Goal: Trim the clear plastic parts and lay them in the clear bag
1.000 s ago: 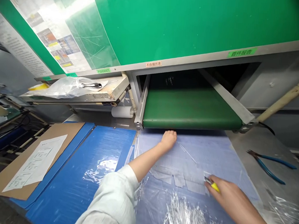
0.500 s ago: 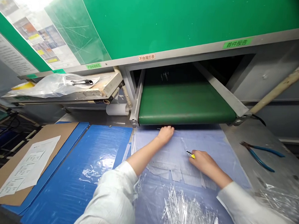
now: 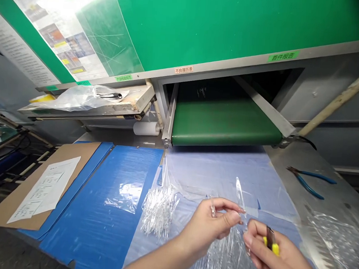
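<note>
My left hand (image 3: 215, 222) is closed in a pinch on a thin clear plastic piece (image 3: 239, 190) whose pointed end sticks up. Another small clear piece (image 3: 213, 207) pokes out between its fingers. Close by on the right, my right hand (image 3: 277, 250) is wrapped round a yellow-handled utility knife (image 3: 270, 237), its thumb and forefinger near the lower end of the same plastic piece; whether they touch it I cannot tell. Below both hands lies a heap of clear plastic pieces (image 3: 218, 257). A second pile of clear pieces (image 3: 159, 211) lies to the left.
A green conveyor belt (image 3: 225, 125) ends above the bluish sheet (image 3: 214, 164) on the table. Blue-handled pliers (image 3: 311, 183) lie at right, near a clear plastic bag (image 3: 339, 239). Blue boards (image 3: 103, 202) and cardboard with papers (image 3: 47, 187) lie at left.
Both hands have drawn back from the belt's edge and come together over the heap. My left hand now pinches a clear piece; the knife stays in my right. The view has shifted slightly.
</note>
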The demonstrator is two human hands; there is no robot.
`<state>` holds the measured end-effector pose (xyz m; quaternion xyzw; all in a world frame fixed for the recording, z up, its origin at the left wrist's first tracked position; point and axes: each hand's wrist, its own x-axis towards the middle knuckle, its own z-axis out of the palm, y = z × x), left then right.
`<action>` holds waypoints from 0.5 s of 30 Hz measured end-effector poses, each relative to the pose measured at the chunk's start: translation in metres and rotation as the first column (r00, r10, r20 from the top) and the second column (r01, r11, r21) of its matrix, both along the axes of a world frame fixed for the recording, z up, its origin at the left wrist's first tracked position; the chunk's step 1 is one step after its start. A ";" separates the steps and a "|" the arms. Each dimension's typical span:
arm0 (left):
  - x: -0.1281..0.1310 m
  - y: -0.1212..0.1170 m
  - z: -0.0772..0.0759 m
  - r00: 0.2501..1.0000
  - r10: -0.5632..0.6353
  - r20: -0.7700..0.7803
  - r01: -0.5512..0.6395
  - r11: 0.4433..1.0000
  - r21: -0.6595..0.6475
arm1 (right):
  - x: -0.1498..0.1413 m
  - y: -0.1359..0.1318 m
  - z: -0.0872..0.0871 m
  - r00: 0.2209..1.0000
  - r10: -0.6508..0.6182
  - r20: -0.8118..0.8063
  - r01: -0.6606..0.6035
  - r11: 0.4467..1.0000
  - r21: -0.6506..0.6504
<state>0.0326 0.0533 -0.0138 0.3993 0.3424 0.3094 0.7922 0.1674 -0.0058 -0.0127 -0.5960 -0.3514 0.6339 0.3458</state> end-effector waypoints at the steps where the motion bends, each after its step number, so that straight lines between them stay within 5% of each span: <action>1: 0.002 -0.003 0.001 0.999 0.030 0.037 -0.029 0.999 -0.034 | -0.004 -0.002 -0.001 1.000 0.011 0.016 -0.011 1.000 0.011; 6: 0.004 -0.008 0.003 0.990 0.109 0.086 -0.097 0.986 -0.132 | -0.006 -0.009 -0.006 0.997 0.056 0.055 -0.059 0.996 0.065; 11: -0.001 -0.012 0.004 0.996 0.086 0.031 -0.083 0.993 -0.082 | 0.025 -0.008 -0.014 0.993 0.093 0.067 -0.099 0.991 0.093; 15: -0.003 -0.015 0.005 0.998 0.066 -0.002 -0.066 0.998 -0.019 | 0.031 -0.008 -0.009 0.953 0.106 0.284 -0.162 0.970 0.182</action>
